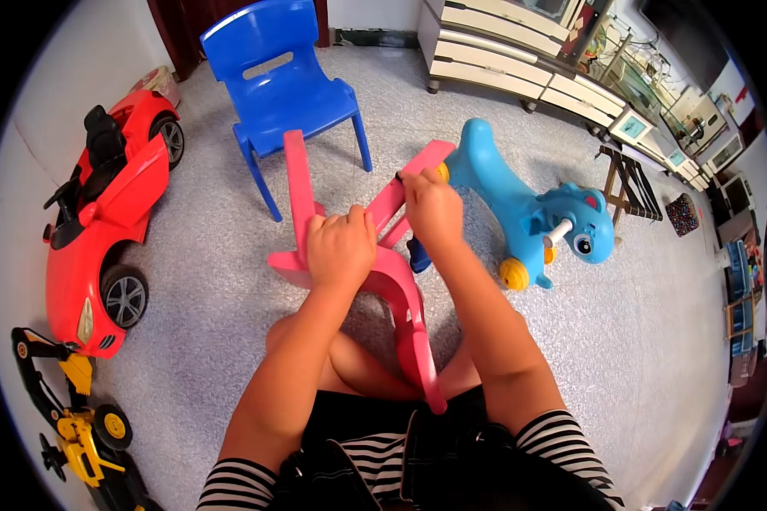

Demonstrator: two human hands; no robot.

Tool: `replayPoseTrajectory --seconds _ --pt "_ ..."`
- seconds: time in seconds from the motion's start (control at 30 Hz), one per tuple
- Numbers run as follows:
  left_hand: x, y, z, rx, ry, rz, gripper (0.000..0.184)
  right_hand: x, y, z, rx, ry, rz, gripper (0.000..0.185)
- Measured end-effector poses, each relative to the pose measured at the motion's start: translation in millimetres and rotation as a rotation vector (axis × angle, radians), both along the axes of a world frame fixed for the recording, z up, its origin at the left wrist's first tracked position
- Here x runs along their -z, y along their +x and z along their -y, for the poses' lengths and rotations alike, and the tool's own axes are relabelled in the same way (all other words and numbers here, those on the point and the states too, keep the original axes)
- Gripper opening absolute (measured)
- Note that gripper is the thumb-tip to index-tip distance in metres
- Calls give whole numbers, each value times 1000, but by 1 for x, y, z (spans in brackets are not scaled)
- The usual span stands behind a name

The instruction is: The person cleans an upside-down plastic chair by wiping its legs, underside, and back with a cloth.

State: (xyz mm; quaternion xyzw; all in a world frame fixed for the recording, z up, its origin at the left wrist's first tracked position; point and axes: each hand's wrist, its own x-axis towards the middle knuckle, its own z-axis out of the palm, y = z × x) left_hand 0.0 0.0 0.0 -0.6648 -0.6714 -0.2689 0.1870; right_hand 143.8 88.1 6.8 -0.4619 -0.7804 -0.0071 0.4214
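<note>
A pink plastic child's chair (407, 298) lies tipped over in front of my crossed legs, its legs pointing away from me. My left hand (341, 247) is closed on the chair's frame near the base of one leg. Closed fingers of my right hand (435, 209) press at another pink leg, farther right. A small dark bit (400, 176) shows at those fingertips; its kind I cannot make out. Partly hidden below my right wrist is a dark blue object (418, 255) on the floor.
A blue child's chair (290, 102) stands upright ahead. To the right is a light blue ride-on animal (507, 183) with yellow wheels. Along the left wall stand a red toy car (102, 230) and a yellow-black toy digger (81, 443). A folding stool (629, 183) and a drawer cabinet (494, 68) are farther back.
</note>
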Motion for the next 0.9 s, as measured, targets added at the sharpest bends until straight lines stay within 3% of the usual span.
replayPoseTrajectory --seconds 0.17,0.37,0.43,0.5,0.6,0.7,0.9 --pt "7 25 6 4 -25 123 21 6 25 32 -162 -31 -2 15" --pt "5 2 1 6 15 61 20 13 5 20 -4 -47 -183 19" --pt "4 -2 0 14 13 56 21 19 -3 45 -155 23 -151 23" --pt "4 -1 -2 21 -2 61 21 19 2 53 -199 -93 -193 30" --pt "1 -2 1 28 -46 32 22 29 16 14 -14 -38 -127 22" --pt "-3 -3 0 37 -33 19 21 28 27 -40 50 -45 -393 18" --pt "4 -2 -2 22 -19 27 19 30 8 1 -66 -14 -340 21"
